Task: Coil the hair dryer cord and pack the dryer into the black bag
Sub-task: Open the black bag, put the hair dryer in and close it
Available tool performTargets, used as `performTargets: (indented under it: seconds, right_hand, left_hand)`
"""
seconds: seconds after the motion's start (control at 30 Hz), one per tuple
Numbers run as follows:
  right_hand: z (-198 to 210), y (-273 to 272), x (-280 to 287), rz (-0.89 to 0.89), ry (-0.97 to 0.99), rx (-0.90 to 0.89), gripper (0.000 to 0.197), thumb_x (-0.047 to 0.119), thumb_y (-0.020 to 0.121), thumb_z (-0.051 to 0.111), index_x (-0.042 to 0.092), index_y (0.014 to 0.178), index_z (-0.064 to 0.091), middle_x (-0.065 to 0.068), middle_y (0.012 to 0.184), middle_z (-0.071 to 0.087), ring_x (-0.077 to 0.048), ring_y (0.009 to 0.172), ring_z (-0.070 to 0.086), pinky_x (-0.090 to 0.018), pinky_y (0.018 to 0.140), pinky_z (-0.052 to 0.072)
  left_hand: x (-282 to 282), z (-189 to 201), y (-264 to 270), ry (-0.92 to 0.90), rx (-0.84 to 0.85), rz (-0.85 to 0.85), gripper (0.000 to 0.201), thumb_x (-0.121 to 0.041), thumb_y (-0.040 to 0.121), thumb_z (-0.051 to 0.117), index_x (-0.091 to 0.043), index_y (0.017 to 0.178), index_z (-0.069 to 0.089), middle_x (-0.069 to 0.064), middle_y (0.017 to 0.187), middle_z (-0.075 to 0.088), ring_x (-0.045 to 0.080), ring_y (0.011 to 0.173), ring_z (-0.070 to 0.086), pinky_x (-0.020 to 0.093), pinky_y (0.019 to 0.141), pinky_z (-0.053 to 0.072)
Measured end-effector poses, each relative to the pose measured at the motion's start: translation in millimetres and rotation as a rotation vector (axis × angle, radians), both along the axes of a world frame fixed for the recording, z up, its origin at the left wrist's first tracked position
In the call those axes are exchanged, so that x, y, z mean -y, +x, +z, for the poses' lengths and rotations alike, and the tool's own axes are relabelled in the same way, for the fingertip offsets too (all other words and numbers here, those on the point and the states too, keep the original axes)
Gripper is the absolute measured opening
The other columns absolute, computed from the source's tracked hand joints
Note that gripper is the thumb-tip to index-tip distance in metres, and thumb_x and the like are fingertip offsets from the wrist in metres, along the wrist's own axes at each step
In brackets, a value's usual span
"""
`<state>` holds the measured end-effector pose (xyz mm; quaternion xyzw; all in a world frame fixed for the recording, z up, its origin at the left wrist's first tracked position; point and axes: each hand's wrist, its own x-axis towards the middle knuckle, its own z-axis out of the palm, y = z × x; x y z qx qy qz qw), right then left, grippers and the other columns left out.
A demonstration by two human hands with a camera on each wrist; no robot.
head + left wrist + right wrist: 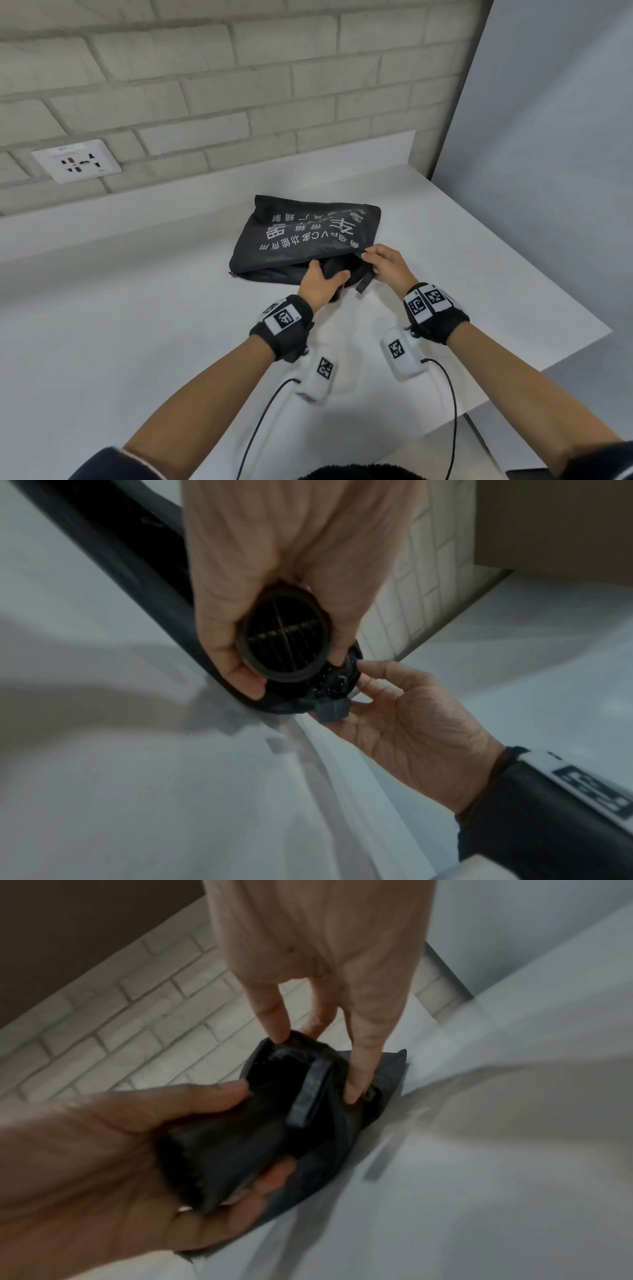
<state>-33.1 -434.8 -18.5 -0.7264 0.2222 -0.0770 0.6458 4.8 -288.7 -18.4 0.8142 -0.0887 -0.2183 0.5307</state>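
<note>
My left hand (320, 281) is wrapped around the barrel of the hair dryer (337, 270), fingers and thumb curled on it, at the mouth of the black bag (301, 236). The dryer is partly inside the opening, its rear half still out. In the left wrist view the dryer's round grille end (286, 638) faces the camera, gripped between thumb and fingers. Cord not visible from any view; can't tell if it's coiled.

My right hand (385, 265) pinches the upper edge of the bag's opening, near its right corner, and holds that flap up off the lower layer. In the right wrist view my fingertips (279, 1034) sit on the raised fabric edge, another finger pressing down beside a black strap (310, 1093) that hangs over the opening. The same strap shows in the head view, dangling by the right hand.

The bag lies flat on the white counter (137, 308), printed side up with white lettering, closed end toward the brick wall (205, 85). A wall socket (76, 161) sits on the wall, well left of the bag. Both wrists wear black bands with white marker tags (284, 317).
</note>
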Motion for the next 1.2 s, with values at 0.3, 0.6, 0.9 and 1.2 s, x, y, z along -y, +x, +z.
performTargets:
  seconds: [0.3, 0.6, 0.9, 1.2]
  right_hand:
    - [-8, 5, 19, -0.127, 0.248, -0.102, 0.034, -0.005, 0.086, 0.053, 0.011, 0.117, 0.053, -0.014, 0.102, 0.055, -0.020, 0.067, 0.056, -0.022, 0.053, 0.052]
    - [-9, 5, 22, -0.077, 0.250, -0.082, 0.037, -0.009, 0.088, 0.046, 0.004, 0.121, 0.057, -0.014, 0.103, 0.057, -0.017, 0.069, 0.057, -0.014, 0.053, 0.053]
    - [-12, -4, 46, 0.071, 0.098, -0.120, 0.045, -0.013, 0.088, 0.044, 0.004, 0.129, 0.051, -0.018, 0.110, 0.058, -0.005, 0.057, 0.063, -0.011, 0.059, 0.052]
    - [-11, -3, 61, 0.099, 0.120, -0.150, 0.043, -0.013, 0.088, 0.044, 0.001, 0.128, 0.051, -0.031, 0.111, 0.064, -0.004, 0.057, 0.069, -0.013, 0.057, 0.053]
  left_hand:
    - [-20, 10, 8, 0.381, 0.520, -0.473, 0.075, -0.032, 0.070, 0.076, -0.014, 0.132, 0.038, 0.005, 0.127, 0.045, 0.021, 0.115, 0.049, 0.032, 0.098, 0.043]
    - [-3, 4, 40, 0.864, 0.850, -0.693, 0.137, -0.061, 0.050, 0.076, -0.027, 0.145, -0.016, 0.014, 0.156, -0.013, 0.037, 0.144, -0.006, 0.060, 0.115, 0.002]
    - [41, 17, 66, 0.692, 0.761, -0.606, 0.092, -0.057, 0.059, 0.072, -0.021, 0.133, 0.032, 0.005, 0.134, 0.040, 0.028, 0.114, 0.053, 0.051, 0.106, 0.030]
    - [66, -3, 71, 0.654, 0.607, -0.366, 0.047, -0.045, 0.079, 0.062, -0.013, 0.110, 0.049, 0.006, 0.115, 0.060, 0.026, 0.107, 0.056, 0.044, 0.095, 0.041]
